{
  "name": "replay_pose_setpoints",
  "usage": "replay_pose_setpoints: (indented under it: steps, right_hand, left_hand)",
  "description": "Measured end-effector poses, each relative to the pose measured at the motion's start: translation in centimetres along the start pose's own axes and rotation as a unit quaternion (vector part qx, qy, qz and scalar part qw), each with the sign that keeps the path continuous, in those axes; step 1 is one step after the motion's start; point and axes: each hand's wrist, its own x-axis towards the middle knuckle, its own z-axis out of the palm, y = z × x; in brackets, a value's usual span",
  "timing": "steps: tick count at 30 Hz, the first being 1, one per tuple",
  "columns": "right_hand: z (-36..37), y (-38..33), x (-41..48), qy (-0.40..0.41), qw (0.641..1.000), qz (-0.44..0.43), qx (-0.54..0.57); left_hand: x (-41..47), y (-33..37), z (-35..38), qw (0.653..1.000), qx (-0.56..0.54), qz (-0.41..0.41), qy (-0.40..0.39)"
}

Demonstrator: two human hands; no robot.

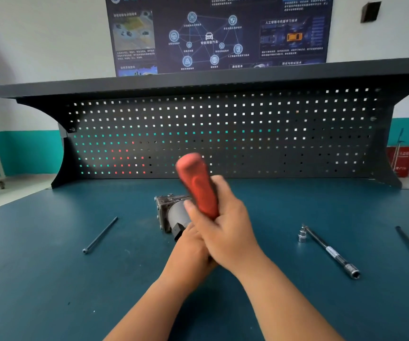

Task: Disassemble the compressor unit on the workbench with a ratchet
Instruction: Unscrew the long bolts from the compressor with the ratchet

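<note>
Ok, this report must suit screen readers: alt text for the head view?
A right hand grips a red tool handle over a compressor unit on a blue workbench, left hand beneath it. A long bolt and socket bar lie nearby.

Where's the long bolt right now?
Head view: the long bolt lies diagonally on the blue benchtop, left of the compressor and not touching it.

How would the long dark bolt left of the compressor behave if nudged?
The long bolt looks round and slender, so it would probably roll across the flat workbench. Its dead-straight line suggests stiff metal, likely light to lift.
</note>
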Motion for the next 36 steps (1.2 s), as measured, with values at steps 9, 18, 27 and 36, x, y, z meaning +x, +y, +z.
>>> replay_pose_setpoints:
  steps: [9,18,27,36]
  right_hand:
    - [-1.3,1.2,1.0,0.194,0.954,0.166,0.16]
    - [-4.5,6.3,-0.1,0.451,0.614,0.477,0.438]
    - [-1.8,1.5,1.4,0.223,0.936,0.18,0.202]
    - [-1.2,0.9,0.9,0.176,0.97,0.126,0.108]
  left_hand:
    - [-0.2,-0.8,0.2,0.996,0.035,0.06,-0.064]
    - [0.2,-0.1,-0.2,0.995,0.071,0.035,-0.058]
    - [-0.1,-0.8,0.2,0.996,0.065,0.046,-0.026]
    - [-0.1,-0.9,0.2,0.996,0.044,0.074,-0.015]
